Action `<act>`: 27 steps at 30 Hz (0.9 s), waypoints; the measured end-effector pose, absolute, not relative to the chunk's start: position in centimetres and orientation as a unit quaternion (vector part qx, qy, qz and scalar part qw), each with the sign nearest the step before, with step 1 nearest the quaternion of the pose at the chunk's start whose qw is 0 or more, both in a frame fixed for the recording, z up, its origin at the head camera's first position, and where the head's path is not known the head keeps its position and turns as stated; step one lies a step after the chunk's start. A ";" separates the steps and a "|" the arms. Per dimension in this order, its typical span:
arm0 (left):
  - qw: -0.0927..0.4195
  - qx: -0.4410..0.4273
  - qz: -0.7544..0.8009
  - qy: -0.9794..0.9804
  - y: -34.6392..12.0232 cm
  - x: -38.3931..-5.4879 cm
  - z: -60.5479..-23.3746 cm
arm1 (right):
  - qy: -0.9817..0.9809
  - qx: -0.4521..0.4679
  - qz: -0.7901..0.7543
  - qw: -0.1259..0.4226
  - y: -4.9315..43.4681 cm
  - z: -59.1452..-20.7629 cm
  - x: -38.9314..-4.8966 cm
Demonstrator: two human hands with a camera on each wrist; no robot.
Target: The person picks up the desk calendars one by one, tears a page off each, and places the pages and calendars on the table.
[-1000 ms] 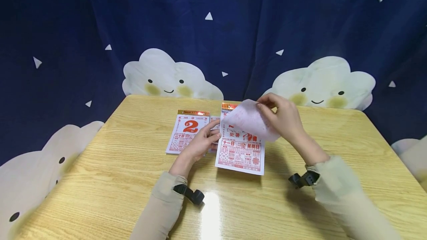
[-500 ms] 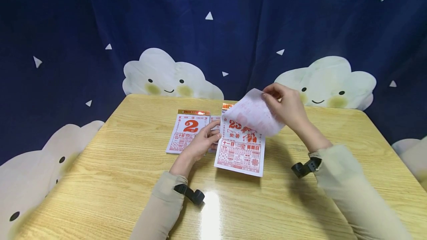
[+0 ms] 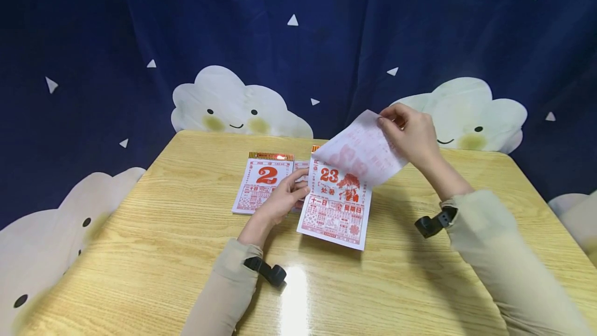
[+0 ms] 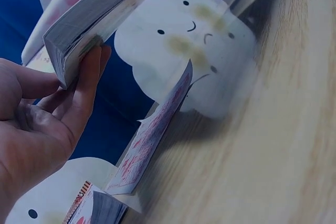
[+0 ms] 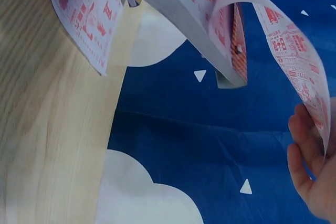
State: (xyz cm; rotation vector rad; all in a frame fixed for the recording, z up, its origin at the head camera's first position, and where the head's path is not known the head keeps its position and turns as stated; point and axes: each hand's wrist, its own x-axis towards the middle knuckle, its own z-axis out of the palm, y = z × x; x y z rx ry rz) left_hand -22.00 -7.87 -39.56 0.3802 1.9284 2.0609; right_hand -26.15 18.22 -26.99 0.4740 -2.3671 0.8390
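Note:
My left hand (image 3: 282, 198) grips a thick tear-off calendar (image 3: 333, 217) by its left edge, holding it tilted above the table. In the left wrist view, the thumb and fingers of that hand clasp the pad (image 4: 94, 24) from both sides. A red 23 shows on the exposed page. My right hand (image 3: 412, 136) pinches the corner of the calendar's top page (image 3: 361, 147), which is lifted up and to the right with its pale back showing. The right wrist view has this page (image 5: 294, 51) curving away from the pad, its upper end seemingly still joined near the binding.
A second calendar (image 3: 261, 185) with a big red 2 lies on the wooden table (image 3: 158, 253) to the left. Between the calendars lies a printed sheet (image 3: 300, 166), partly hidden; its edge curls up in the left wrist view. A dark blue curtain (image 3: 336, 40) hangs behind.
My right hand has moved up and to the right with the page corner, uncovering more of the 23 page. The pad's lower edge has tipped slightly; my left hand has stayed in place.

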 end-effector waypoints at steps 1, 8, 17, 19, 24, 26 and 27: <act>0.145 0.132 0.715 0.671 -7.9 -22.0 -39.6 | -0.887 0.176 0.314 0.290 18.3 -27.0 -26.2; 0.147 0.134 0.713 0.672 -7.8 -22.0 -39.7 | -0.886 0.164 0.319 0.293 18.8 -26.9 -26.9; 0.140 0.136 0.718 0.668 -7.7 -21.9 -39.9 | -0.893 0.147 0.330 0.269 19.3 -27.1 -27.3; 0.137 0.138 0.721 0.665 -7.7 -21.9 -39.8 | -0.895 0.142 0.332 0.263 19.4 -27.2 -27.3; 0.129 0.147 0.725 0.660 -7.7 -21.9 -39.9 | -0.901 0.131 0.331 0.249 19.6 -27.4 -27.4; 0.127 0.149 0.727 0.658 -7.7 -22.0 -40.0 | -0.903 0.128 0.329 0.245 19.7 -27.5 -27.5; 0.127 0.150 0.728 0.657 -7.7 -22.0 -40.0 | -0.903 0.127 0.331 0.244 19.7 -27.6 -27.5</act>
